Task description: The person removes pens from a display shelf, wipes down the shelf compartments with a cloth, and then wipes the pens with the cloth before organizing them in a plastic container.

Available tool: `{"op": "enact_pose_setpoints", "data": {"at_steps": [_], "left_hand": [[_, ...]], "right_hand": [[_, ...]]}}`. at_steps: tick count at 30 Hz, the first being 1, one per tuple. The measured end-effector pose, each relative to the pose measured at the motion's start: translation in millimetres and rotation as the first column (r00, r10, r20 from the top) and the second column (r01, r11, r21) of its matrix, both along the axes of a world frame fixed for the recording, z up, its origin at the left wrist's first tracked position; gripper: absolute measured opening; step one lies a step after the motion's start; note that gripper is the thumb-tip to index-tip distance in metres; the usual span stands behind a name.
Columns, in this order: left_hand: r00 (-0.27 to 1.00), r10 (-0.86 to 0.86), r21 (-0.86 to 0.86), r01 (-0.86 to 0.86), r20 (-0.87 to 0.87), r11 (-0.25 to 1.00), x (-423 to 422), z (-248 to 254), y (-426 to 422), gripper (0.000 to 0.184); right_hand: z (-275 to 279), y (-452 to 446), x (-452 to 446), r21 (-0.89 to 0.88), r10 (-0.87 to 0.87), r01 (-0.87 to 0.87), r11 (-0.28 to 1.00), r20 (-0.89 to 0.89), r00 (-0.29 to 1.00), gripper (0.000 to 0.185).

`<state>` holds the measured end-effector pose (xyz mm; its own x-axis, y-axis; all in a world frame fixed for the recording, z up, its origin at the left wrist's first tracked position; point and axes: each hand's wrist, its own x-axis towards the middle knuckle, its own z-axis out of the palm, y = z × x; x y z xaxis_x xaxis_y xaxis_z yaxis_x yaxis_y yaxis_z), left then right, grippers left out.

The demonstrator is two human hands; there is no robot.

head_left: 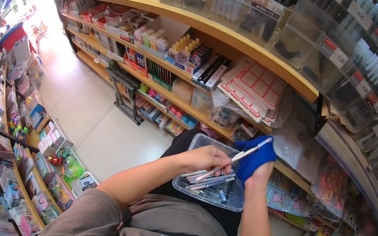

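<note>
My left hand (209, 159) is closed around a slim, pale pen (248, 154), which slants up to the right. My right hand (259, 174) is largely covered by a blue cloth (258, 160) and holds it up beneath the pen's upper end. The cloth hides most of those fingers. Below both hands, a clear plastic box (235, 201) rests on my lap. Several pens (207, 185) lie loosely inside it, mostly white, grey and bluish.
Wooden shelves (191, 16) with boxed stationery and clear, price-tagged pen holders (330, 51) rise in front and to the right. Stacked red-and-white label sheets (254, 86) overhang one shelf. A dark folding stand (125, 92) is on the tiled floor (75, 109). Display racks (19, 174) line the left.
</note>
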<state>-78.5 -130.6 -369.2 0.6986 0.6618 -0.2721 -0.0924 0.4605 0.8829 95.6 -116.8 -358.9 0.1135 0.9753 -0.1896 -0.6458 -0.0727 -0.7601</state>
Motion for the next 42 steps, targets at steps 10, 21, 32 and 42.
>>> {"op": "enact_pose_setpoints", "data": {"at_steps": [10,21,32,42], "left_hand": [[0.974,0.200,0.400,-0.140,-0.111,0.906,5.9,-1.8,-4.0,0.024],[0.962,0.191,0.563,-0.051,-0.194,0.825,-0.7,11.6,-12.5,0.025],[0.944,0.330,0.267,-0.313,-0.019,0.911,0.4,12.3,-10.0,0.026],[0.679,0.609,-0.039,-0.654,0.411,0.756,-7.6,-0.4,-0.1,0.026]], "right_hand": [[10.6,-12.9,-9.9,0.028,-0.031,0.030,0.999,0.052,0.998,0.019],[8.3,-10.2,16.5,-0.070,-0.317,0.316,0.946,-0.008,0.948,0.023],[-16.6,-43.5,-32.2,0.261,0.033,-0.407,0.875,0.808,0.588,0.020],[-16.7,-50.2,-12.6,0.117,0.261,-0.611,0.783,0.830,0.493,0.015]]}}
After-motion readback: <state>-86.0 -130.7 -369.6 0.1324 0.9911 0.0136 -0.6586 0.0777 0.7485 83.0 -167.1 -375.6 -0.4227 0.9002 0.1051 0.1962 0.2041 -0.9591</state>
